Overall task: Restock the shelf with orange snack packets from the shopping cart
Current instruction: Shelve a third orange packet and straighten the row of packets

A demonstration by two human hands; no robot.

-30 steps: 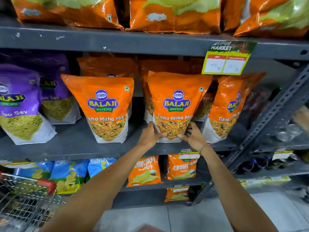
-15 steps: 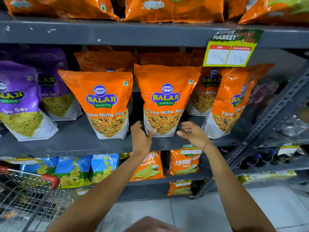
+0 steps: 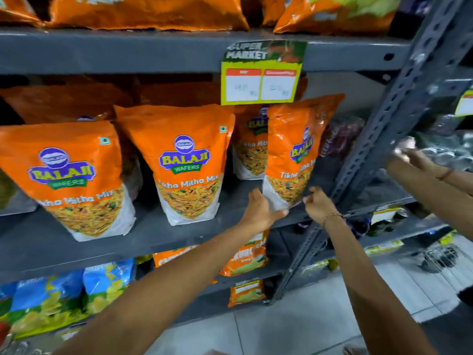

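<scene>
Three orange Balaji snack packets stand in a front row on the grey middle shelf (image 3: 179, 242): a left packet (image 3: 71, 175), a middle packet (image 3: 189, 162) and a tilted right packet (image 3: 291, 155). More orange packets (image 3: 249, 144) stand behind them. My left hand (image 3: 261, 208) cups the right packet's lower left corner, thumb under its base. My right hand (image 3: 318, 203), fingers curled, pinches its lower right corner. The shopping cart is out of view.
A yellow price tag (image 3: 261, 80) hangs from the shelf above. A slanted grey metal upright (image 3: 363, 155) stands just right of my right hand. Another person's arms (image 3: 430, 175) reach into the neighbouring shelf. Blue (image 3: 102, 285) and orange packets (image 3: 243, 262) fill the lower shelves.
Both hands let go of the middle packet and moved right to the tilted right packet. The view swung right, so the cart dropped out and another person's arms appeared.
</scene>
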